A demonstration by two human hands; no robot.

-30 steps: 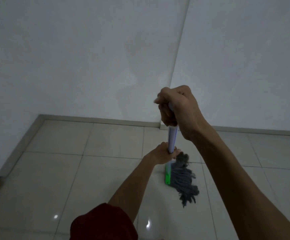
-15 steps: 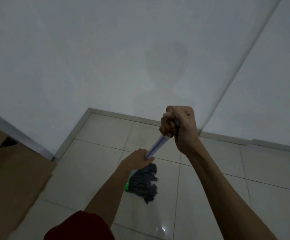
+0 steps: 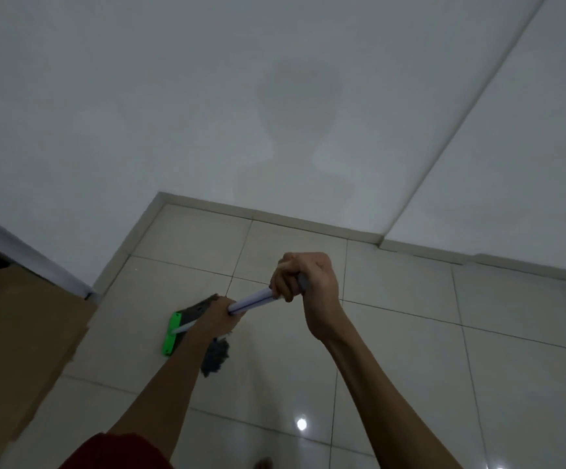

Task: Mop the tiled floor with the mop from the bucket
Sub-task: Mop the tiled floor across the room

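Grey string mop head is on the beige tiled floor at far left, near the brown board-like panel and the white wall. Against a second ago it is shifted from right of centre, and the pale mop handle, then near upright, slants down-left. Judgement: a leftward stroke nearing its end, a return sweep due. Right hand: grip closed tight round the handle's top. Left hand: grip wrapped round the handle lower down, just above the bright green plastic clamp. The left forearm hides part of the strands. Bucket out of view. In the dim light, tile wetness is hard to judge. Red garment is cut off at the near edge.
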